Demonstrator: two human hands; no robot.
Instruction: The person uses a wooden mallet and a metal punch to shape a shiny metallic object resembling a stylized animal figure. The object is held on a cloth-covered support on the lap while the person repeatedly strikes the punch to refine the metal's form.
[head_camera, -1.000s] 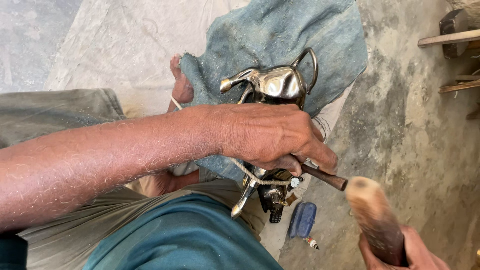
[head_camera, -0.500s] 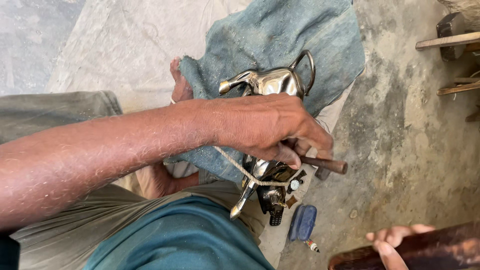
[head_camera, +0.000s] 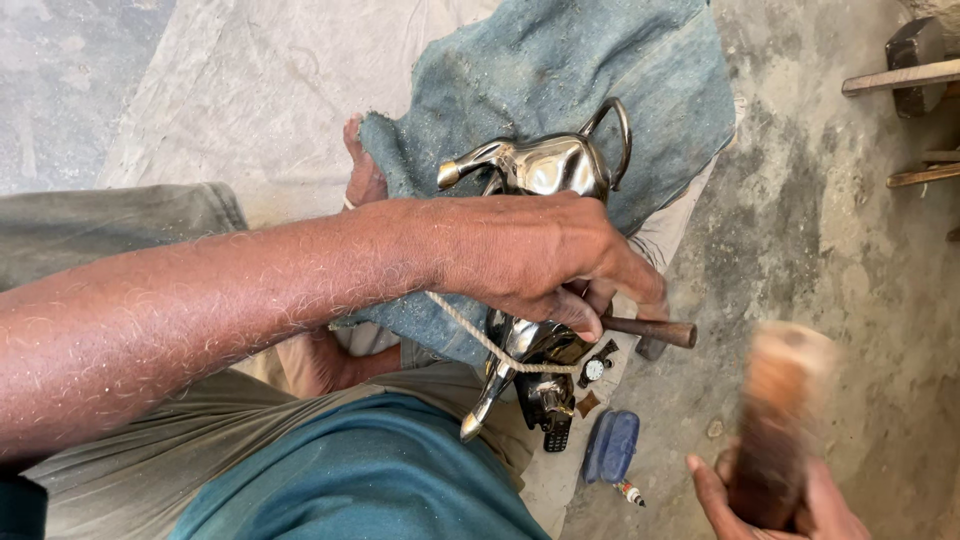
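A shiny metal animal figure (head_camera: 545, 170) with a looped tail rests on a blue-grey cloth (head_camera: 560, 70) over my lap. My left hand (head_camera: 540, 255) is closed around a thin dark metal rod (head_camera: 650, 330) whose end sticks out to the right, held against the figure. My right hand (head_camera: 765, 495) at the bottom right grips a brown wooden mallet (head_camera: 785, 400), which is blurred with motion, just right of the rod. A pale cord (head_camera: 480, 335) runs across the figure's lower part.
On the grey concrete floor lie a blue lighter-like object (head_camera: 610, 445), a small pen tip (head_camera: 628, 492), a wristwatch (head_camera: 595, 368) and a dark phone (head_camera: 555, 432). A hammer (head_camera: 905, 60) and wooden sticks lie at the upper right. My bare foot (head_camera: 362, 165) shows by the cloth.
The wooden mallet dropped low and sideways half a second ago and now stands upright again near the rod, blurred. The left hand stays clamped on the rod and figure.
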